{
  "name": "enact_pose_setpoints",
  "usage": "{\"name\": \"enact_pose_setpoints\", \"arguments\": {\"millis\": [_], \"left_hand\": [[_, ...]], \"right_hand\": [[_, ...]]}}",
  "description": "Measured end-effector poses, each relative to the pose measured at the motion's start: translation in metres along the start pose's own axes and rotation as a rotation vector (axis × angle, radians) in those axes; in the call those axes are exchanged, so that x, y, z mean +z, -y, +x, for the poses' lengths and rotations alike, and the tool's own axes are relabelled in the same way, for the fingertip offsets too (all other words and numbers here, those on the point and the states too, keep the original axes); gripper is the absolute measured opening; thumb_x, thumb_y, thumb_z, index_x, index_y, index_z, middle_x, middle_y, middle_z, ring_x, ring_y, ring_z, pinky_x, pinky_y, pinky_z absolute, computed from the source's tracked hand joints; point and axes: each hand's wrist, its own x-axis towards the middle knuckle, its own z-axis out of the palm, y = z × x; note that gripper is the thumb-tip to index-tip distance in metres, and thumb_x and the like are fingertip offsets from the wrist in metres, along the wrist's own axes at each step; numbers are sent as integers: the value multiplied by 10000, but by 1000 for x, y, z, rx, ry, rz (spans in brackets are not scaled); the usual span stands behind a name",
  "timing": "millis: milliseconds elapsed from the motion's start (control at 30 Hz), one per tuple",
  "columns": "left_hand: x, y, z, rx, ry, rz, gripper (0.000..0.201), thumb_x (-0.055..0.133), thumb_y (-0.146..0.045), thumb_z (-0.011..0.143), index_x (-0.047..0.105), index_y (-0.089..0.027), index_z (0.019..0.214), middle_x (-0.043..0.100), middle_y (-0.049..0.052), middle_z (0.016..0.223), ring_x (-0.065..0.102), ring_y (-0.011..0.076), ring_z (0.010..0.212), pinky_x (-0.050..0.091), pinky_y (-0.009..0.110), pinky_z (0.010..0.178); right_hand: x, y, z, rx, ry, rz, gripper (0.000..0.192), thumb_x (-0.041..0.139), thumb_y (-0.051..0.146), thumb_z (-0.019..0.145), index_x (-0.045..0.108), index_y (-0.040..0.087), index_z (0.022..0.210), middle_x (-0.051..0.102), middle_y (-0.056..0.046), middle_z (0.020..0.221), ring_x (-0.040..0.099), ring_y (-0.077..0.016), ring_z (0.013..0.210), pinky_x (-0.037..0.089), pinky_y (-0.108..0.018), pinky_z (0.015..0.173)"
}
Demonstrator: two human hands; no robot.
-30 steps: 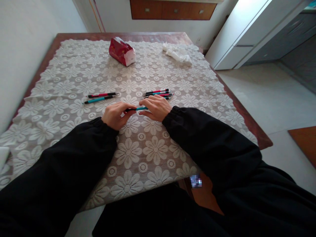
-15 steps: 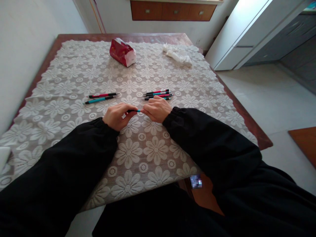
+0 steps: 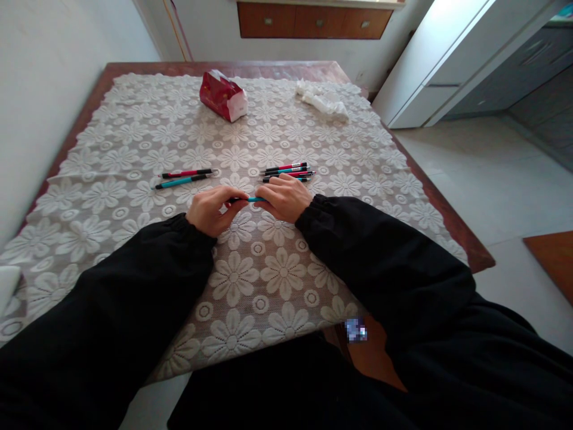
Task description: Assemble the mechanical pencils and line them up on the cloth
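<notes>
Left hand (image 3: pixel 211 210) and right hand (image 3: pixel 283 197) both pinch one teal pen (image 3: pixel 253 199), fingers closed on either end, held level just above the lace cloth (image 3: pixel 268 280) on the desk (image 3: pixel 465 239). Pen bundle (image 3: pixel 287 172) just beyond right hand. Two more pens (image 3: pixel 183 177) off to the left. Red tissue pack (image 3: pixel 222 95) and crumpled tissue (image 3: pixel 322 100) at far side.

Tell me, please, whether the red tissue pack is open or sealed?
Open: the red tissue pack lies on the tablecloth with white tissue showing at its right end.
</notes>
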Motion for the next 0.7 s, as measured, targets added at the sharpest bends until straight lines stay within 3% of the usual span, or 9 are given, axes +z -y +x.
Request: {"name": "enact_pose_setpoints", "arguments": {"millis": [133,267,367,533,700], "left_hand": [[-3,-1,0,-55,-10,44,334,537,-462,994,735,-193,991,765,38,841,640,140,632,513,276,642],[-6,0,1,-109,-8,146,467,377,-426,1051,699,-196,804,681,26,683,574,142,572,442,290,589],[-6,4,2,-79,1,190,458,392,-424,1041,685,-206,764,637,21,642,557,153,585,424,297,591],[-3,9,1,-30,0,203,365,481,-449,1006,715,-204,871,699,51,751,602,194,688,464,329,667],[-5,5,1,-87,26,200,394,441,-433,1018,714,-202,852,641,32,675,554,172,605,410,322,597]], "right_hand": [[0,-2,0,75,-42,-20,448,317,429,1093,670,169,1002,709,-76,913,511,-202,849,297,-366,810],[-1,-3,1,134,-92,-14,418,331,413,1090,664,169,1026,711,-84,968,512,-208,878,300,-369,833],[-2,-3,1,124,-83,0,408,336,410,1088,664,179,1013,715,-83,964,513,-211,878,295,-372,831],[1,-4,-1,123,-21,29,437,323,399,1090,667,169,951,697,-67,839,510,-196,810,290,-360,800],[1,-6,-1,130,-48,32,430,326,414,1088,666,177,973,701,-74,898,505,-206,844,304,-364,812]]}}
